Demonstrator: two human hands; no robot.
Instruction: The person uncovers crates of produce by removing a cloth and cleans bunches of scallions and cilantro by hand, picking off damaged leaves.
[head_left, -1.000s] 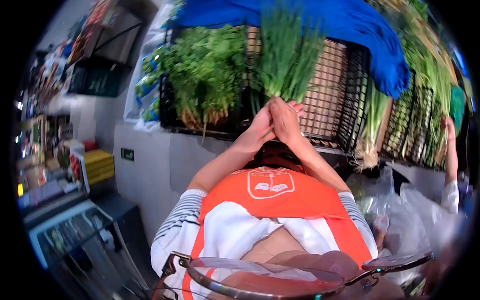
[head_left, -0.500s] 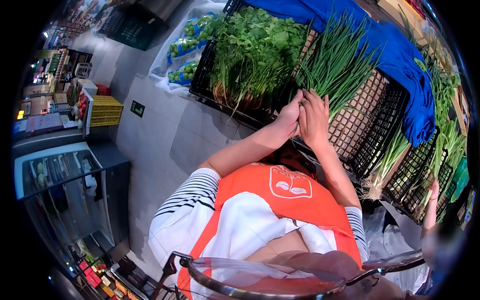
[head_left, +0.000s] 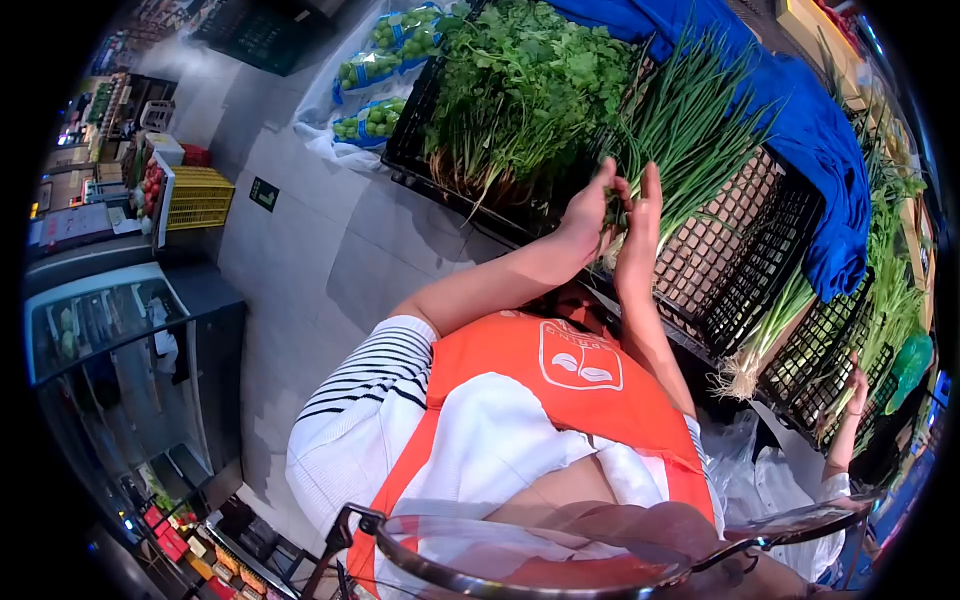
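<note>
A bunch of scallions (head_left: 690, 125) with thin green stalks lies fanned out in a black crate, its pale root end toward me. My left hand (head_left: 588, 215) is at the left of that root end, palm turned inward, fingers apart and slightly bent. Opposite it, my right hand (head_left: 638, 235) has its fingers stretched upward along the other side of the bunch. Both hands appear to frame the stalks without gripping them; part of the contact is hidden between the palms. Leafy cilantro (head_left: 530, 90) stands packed to the left.
A black mesh crate (head_left: 770, 250) and a blue cloth (head_left: 800, 130) border the scallions. Thicker scallions (head_left: 755, 360) lie at the right, near another person's hand (head_left: 857, 385). Bagged green fruit (head_left: 370, 120) sits left of the cilantro. A yellow crate (head_left: 200, 198) stands farther left.
My hands, pressed together around the root end before, have parted, with a gap now between the palms. At the right, the other person's hand has shifted slightly.
</note>
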